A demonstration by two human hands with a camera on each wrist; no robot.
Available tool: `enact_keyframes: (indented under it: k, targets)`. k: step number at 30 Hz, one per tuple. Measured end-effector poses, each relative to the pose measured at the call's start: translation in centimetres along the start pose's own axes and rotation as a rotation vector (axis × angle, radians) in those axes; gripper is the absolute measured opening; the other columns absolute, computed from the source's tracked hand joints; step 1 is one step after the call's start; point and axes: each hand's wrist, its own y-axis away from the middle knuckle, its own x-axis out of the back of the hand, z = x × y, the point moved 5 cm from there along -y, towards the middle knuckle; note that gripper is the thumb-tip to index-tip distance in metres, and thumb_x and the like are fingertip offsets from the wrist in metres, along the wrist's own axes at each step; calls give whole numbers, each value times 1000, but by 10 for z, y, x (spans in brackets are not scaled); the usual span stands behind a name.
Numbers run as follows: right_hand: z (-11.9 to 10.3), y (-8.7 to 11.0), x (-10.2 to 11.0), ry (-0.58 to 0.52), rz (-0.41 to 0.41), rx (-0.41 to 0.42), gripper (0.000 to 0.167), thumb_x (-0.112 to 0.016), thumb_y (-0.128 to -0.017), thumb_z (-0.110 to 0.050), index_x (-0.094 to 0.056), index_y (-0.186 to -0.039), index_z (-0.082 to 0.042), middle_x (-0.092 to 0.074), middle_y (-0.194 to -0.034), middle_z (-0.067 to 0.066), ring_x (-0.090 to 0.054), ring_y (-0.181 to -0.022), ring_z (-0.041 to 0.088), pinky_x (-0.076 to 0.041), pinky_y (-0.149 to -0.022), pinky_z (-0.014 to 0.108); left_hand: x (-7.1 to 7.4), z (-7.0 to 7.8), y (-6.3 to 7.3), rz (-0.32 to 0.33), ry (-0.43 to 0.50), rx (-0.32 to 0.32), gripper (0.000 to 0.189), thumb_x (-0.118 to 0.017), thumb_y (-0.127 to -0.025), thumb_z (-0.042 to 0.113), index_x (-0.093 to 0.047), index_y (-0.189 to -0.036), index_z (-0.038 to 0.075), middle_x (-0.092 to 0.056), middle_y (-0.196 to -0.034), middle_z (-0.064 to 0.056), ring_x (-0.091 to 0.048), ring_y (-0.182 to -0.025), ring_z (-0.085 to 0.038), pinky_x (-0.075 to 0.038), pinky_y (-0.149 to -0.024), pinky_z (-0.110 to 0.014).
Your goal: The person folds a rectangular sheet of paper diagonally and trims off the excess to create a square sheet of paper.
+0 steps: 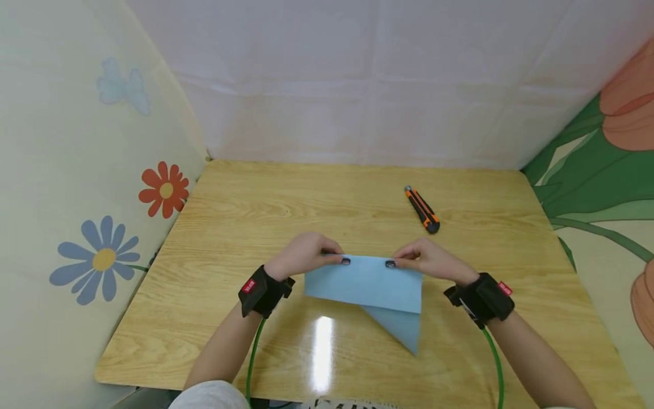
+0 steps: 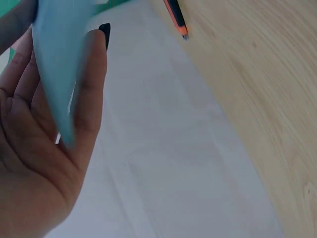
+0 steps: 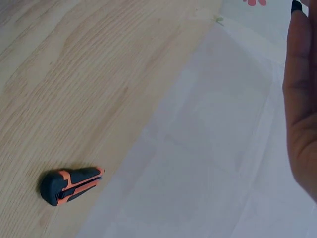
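A light blue sheet of paper [image 1: 365, 287], folded over, hangs between the two hands above the table's front half. Below its straight lower edge a triangular flap points down at the right. My left hand [image 1: 310, 253] pinches the top edge near the left corner, thumb on the near face. Near the right end, my right hand [image 1: 434, 260] pinches the same edge with thumb and fingers. In the left wrist view the paper [image 2: 59, 64] stands between thumb and fingers, blurred. Only part of the right hand [image 3: 300, 99] shows in the right wrist view, without the paper.
An orange and black utility knife [image 1: 422, 210] lies on the wooden table [image 1: 245, 216], behind and right of the paper. White cloth [image 1: 327, 85] hangs at the back. Flower-printed panels [image 1: 61, 187] flank the table. Green cables [image 1: 252, 363] run from the wrist cameras.
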Motion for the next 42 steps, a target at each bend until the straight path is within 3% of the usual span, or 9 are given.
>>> enact_keyframes:
  k: [4, 11, 17, 20, 25, 31, 38, 42]
  targets:
    - [-2, -5, -5, 13, -18, 17, 15, -58, -90, -1, -70, -97, 5, -70, -88, 10, -51, -68, 3, -42, -62, 20, -7, 4, -8, 8, 8, -5, 14, -63, -91, 19, -75, -92, 13, -71, -87, 3, -58, -70, -4, -43, -63, -18]
    - [-10, -17, -9, 129, -42, 45, 17, -57, -93, -7, -71, -100, -1, -69, -88, 4, -52, -66, 5, -43, -61, 23, -12, 9, -16, 14, 87, -38, 13, -63, -90, 15, -75, -93, 10, -72, -86, 0, -60, -70, -3, -45, -64, -19]
    - [-14, -31, -10, 162, -96, 90, 17, -55, -94, -6, -71, -97, -5, -63, -76, -2, -41, -55, 4, -35, -55, 21, -11, 8, -19, 23, 122, 5, 13, -64, -89, 14, -75, -94, 9, -71, -85, -1, -53, -64, -3, -41, -59, -18]
    - [-10, -31, -7, 141, -83, 69, 17, -55, -93, -6, -72, -94, -4, -62, -73, -1, -41, -55, 5, -35, -55, 21, -9, 6, -18, 30, 120, 20, 13, -64, -89, 15, -75, -93, 9, -71, -85, -1, -54, -66, -4, -42, -61, -19]
    - [6, -21, 8, 85, -11, -10, 17, -56, -93, -6, -71, -96, 1, -66, -84, 4, -47, -65, 9, -40, -61, 23, -4, -4, -14, 52, 146, 78, 14, -64, -89, 14, -74, -96, 8, -71, -87, -1, -57, -70, -6, -44, -63, -20]
    - [22, 2, 18, 9, 0, -50, 20, -51, -94, 0, -67, -100, 10, -67, -93, 15, -59, -71, 9, -53, -65, 30, 4, -23, -1, 73, 192, 152, 13, -64, -90, 15, -75, -91, 8, -70, -84, 0, -54, -68, -8, -44, -62, -22]
    - [39, 20, 11, -47, 4, -120, 21, -52, -95, -5, -68, -101, 8, -67, -79, 4, -56, -63, 8, -49, -59, 26, 6, -40, 16, 73, 272, 213, 11, -65, -89, 11, -74, -89, 6, -70, -81, -2, -53, -65, -8, -44, -60, -22]
    - [48, 22, -3, -137, -73, -127, 20, -51, -95, -4, -66, -98, 8, -68, -73, 7, -61, -63, 18, -51, -57, 31, 4, -46, 17, 181, 264, 269, 13, -64, -89, 12, -73, -96, 5, -70, -87, -5, -57, -72, -13, -47, -66, -27]
